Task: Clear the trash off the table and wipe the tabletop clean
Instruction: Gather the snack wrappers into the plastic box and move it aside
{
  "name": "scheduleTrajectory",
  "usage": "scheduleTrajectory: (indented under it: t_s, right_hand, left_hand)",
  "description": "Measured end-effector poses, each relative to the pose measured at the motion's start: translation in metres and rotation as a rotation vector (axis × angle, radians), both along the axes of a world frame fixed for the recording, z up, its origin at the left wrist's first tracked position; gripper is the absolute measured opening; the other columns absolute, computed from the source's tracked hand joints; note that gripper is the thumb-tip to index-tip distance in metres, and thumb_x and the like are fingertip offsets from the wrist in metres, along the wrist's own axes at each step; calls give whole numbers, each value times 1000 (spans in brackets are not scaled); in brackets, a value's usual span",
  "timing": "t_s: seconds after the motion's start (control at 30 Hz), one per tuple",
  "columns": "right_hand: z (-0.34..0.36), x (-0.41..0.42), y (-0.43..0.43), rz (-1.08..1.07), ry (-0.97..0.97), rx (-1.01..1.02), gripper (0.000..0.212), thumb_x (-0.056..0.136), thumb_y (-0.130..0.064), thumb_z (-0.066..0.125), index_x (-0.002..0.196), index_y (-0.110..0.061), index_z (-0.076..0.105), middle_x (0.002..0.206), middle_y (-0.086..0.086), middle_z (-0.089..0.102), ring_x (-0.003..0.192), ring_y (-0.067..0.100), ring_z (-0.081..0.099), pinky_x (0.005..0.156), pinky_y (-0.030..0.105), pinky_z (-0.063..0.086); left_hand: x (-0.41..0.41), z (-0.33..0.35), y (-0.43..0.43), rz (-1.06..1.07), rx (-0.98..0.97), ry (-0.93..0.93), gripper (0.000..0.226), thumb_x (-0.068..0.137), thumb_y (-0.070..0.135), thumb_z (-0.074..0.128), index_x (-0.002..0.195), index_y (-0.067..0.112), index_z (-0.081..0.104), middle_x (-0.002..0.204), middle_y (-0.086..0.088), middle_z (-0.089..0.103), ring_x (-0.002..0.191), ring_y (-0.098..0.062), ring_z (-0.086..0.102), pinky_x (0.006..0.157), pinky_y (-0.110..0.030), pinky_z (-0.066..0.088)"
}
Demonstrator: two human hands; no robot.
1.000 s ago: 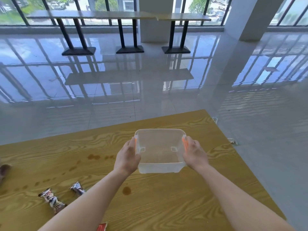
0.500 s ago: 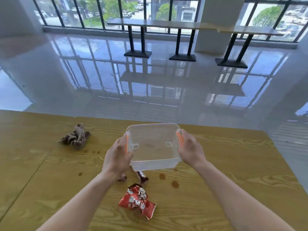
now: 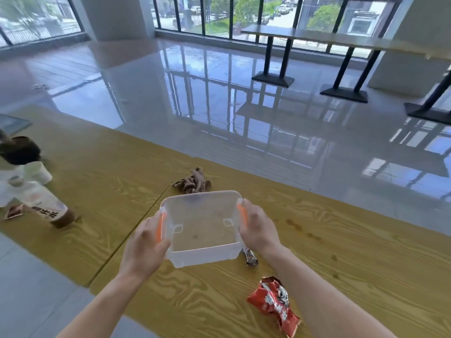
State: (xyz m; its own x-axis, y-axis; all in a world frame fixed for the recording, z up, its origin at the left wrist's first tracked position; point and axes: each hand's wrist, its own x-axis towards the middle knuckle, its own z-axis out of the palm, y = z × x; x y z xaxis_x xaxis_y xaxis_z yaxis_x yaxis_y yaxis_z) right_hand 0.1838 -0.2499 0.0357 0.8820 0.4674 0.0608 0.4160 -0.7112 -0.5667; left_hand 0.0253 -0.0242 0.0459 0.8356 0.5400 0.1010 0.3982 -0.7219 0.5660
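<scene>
both hands (image 3: 144, 250) grip clear rectangular plastic bin (image 3: 202, 230).

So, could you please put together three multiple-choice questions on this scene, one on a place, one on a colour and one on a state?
1. Where does the brown cloth lie relative to the clear bin?
A. Inside it
B. On the table, beyond the bin's far edge
C. On the floor

2. What colour are the bin's handles?
A. Blue
B. Orange
C. Green

3. What state is the bin in?
A. Full of wrappers
B. Closed with a lid
C. Open, with no trash in it, gripped by the left hand and the right hand

Answers: 1 B, the cloth sits on the table just past the far rim. 2 B, both side handles show orange. 3 C, the table shows through its bare bottom and a hand grips each side at a handle.
</scene>
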Motion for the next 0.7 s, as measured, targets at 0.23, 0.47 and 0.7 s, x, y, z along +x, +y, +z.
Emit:
scheduleTrajectory:
  t_s: [0.23, 0.47, 0.7]
  right_hand:
    - [-35, -53, 36, 62, 55, -38, 57, 88, -10, 53, 141, -23, 38, 123, 12, 57, 102, 33, 59, 76, 36, 46]
    - [-41, -63, 34, 55, 70, -48, 57, 88, -4, 51, 140, -23, 38, 123, 11, 54, 102, 30, 56, 74, 30, 43]
    - [-44, -62, 31, 50, 99, -33, 59, 91, -5, 52, 144, -21, 33, 131, 10, 49, 110, 28, 54, 81, 27, 40]
  left_hand:
    - [-61, -25, 24, 58, -53, 71, 73, 81, 8, 64, 148, 20, 38, 119, -3, 57, 100, -17, 53, 72, -30, 40]
    - [-68, -44, 13, 66, -90, 87, 70, 85, 9, 63, 149, 20, 35, 125, -5, 52, 100, -19, 54, 72, -34, 45]
    - [-67, -46, 10, 48, 44, 145, 71, 85, 13, 66, 148, 15, 34, 135, -9, 48, 113, -27, 57, 76, -36, 53]
